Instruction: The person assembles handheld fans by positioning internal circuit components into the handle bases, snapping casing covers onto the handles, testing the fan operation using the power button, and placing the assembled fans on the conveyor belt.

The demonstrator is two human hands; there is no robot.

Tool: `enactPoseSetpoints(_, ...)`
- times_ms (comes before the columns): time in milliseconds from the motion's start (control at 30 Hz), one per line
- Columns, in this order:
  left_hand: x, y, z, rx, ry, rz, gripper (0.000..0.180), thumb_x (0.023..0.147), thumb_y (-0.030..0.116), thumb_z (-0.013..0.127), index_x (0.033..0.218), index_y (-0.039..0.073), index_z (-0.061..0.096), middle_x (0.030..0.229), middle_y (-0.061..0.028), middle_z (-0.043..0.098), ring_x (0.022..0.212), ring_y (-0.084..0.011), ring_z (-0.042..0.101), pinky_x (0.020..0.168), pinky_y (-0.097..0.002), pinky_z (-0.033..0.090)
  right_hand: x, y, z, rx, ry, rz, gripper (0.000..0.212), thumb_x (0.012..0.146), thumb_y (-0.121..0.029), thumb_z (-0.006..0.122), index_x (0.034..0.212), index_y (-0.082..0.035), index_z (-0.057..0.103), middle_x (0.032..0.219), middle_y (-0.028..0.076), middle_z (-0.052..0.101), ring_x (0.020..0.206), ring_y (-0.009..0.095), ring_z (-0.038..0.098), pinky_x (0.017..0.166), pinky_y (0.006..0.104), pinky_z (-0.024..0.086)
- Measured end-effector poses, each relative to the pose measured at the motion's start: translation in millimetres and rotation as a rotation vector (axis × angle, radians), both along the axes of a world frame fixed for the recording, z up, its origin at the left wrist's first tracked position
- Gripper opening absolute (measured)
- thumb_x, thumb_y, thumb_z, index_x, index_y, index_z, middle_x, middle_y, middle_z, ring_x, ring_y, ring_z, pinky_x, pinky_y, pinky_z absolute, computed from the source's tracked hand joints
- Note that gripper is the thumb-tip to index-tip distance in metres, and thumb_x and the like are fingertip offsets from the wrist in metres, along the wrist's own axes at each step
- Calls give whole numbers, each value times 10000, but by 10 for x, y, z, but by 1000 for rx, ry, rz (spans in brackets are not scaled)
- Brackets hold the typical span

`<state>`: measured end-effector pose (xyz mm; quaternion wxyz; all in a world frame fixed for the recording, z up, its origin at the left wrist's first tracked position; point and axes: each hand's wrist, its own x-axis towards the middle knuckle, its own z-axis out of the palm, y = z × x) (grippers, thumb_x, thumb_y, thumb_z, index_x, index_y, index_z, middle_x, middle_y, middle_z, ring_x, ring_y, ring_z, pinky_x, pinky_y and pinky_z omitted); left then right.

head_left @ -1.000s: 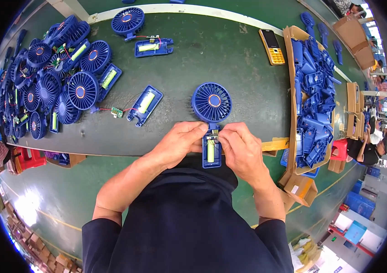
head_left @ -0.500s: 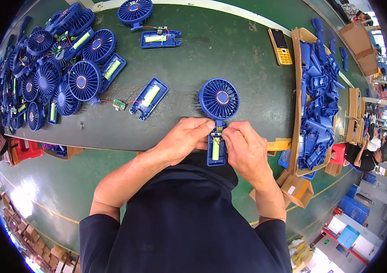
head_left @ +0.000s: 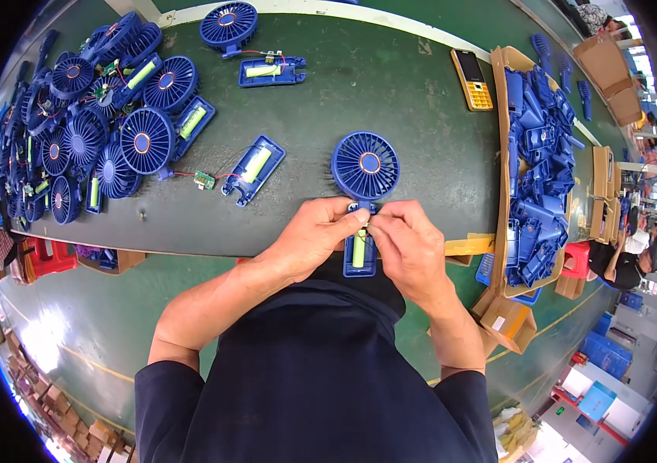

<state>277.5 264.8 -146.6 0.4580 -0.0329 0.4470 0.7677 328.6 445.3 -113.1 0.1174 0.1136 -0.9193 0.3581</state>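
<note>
Two bare hands meet at the table's near edge over one blue plastic fan. Its round, ribbed fan head lies inward of that edge, and its open, rectangular blue plastic shell reaches out past it, with a pale green cylindrical battery inside. The left hand grips the neck between head and shell, thumb on top. The right hand has thumb and forefinger pinched together at the shell's upper end; what lies between those fingertips is too small to tell.

Toward the left end of the dark green table, a heap of blue plastic fans is piled up, with a small green circuit board on wires just beside it. By the right end stands an open brown cardboard box of blue plastic parts; a yellow-and-black phone lies near the far right corner.
</note>
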Motion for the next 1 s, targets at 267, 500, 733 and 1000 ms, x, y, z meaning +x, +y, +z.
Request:
enactPoseSetpoints(267, 44, 76, -22, 36, -18, 141, 203, 1068, 244, 586, 1049, 48, 634, 946, 22, 622, 844, -34, 573, 714, -237, 512, 112, -228, -91, 116, 217, -87, 259, 730, -57, 850, 934, -15, 695, 976, 104, 641, 829, 285, 620, 683, 380, 515)
enactPoseSetpoints(500, 52, 59, 33, 66, -25, 184, 257, 1071, 246, 582, 1197, 27, 630, 1050, -5, 664, 971, -60, 613, 803, -253, 541, 65, -289, -106, -1, 172, -217, 200, 749, 23, 836, 884, -13, 693, 1006, 115, 631, 872, 264, 628, 746, 354, 522)
enactPoseSetpoints(733, 78, 8, -3, 114, 9, 209, 329, 1078, 259, 569, 1289, 9, 602, 1121, -41, 665, 1025, -92, 634, 866, -288, 556, 44, -288, -182, -344, -62, -326, 169, 814, 9, 805, 898, -6, 659, 1192, 143, 592, 976, 197, 632, 818, 324, 523)
enactPoseSetpoints(1000, 96, 38, -40, 187, 28, 235, 344, 1082, 250, 557, 1312, -5, 591, 1160, -50, 669, 1047, -119, 649, 893, -307, 558, 31, -354, -134, -1004, -420, -331, 350, 922, 44, 670, 1222, -14, 499, 1118, 81, 644, 916, 101, 622, 790, 255, 524)
